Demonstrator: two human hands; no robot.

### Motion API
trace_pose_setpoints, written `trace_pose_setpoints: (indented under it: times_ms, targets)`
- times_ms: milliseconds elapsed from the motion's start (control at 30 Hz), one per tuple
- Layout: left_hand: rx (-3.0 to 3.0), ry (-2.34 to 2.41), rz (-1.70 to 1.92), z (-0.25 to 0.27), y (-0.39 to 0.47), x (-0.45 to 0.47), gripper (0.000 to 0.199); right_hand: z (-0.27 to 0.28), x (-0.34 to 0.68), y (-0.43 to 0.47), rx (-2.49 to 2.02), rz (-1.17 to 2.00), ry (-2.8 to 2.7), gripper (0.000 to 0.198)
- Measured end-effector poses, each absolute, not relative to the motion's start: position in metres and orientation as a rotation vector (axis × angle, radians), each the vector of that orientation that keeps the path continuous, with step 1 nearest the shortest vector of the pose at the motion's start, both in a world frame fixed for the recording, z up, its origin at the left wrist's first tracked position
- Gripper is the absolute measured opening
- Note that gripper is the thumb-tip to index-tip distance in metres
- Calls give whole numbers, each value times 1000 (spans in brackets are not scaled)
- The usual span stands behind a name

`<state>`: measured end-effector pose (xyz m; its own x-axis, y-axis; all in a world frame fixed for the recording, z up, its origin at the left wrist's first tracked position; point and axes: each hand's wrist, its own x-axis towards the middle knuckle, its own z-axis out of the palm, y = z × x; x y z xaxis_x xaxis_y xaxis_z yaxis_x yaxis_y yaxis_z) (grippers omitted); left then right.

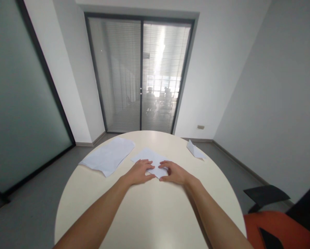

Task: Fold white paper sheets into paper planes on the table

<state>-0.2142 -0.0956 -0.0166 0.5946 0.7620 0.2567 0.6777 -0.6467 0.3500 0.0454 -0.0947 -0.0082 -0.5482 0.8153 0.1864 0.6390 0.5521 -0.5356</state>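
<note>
A folded sheet of white paper [147, 153] lies on the round table between my hands, one corner pointing toward me. My left hand [140, 172] rests over its left side, fingers reaching across the paper and thumb apart at the near edge. From the right, my right hand [175, 172] touches the same paper with bent fingers; its thumb is apart, near the close corner. Parts of the paper are hidden under both hands.
A larger white sheet [109, 154] lies at the left of the cream table [149, 214]. Toward the far right stands a small folded white paper piece [194, 150]. An orange chair [271, 224] with black armrests is at the lower right. Behind the table is a glass partition with blinds [116, 76].
</note>
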Motion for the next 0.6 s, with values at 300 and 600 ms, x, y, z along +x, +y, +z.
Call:
trace_pose_setpoints:
  times_ms: [300,600]
  targets:
    - [2569,1151,606,-15,-93,-215,37,-1,43,-99,-1169,515,-2419,69]
    - [2437,1092,687,-17,-87,-223,24,6,45,-103,-1270,679,-2326,73]
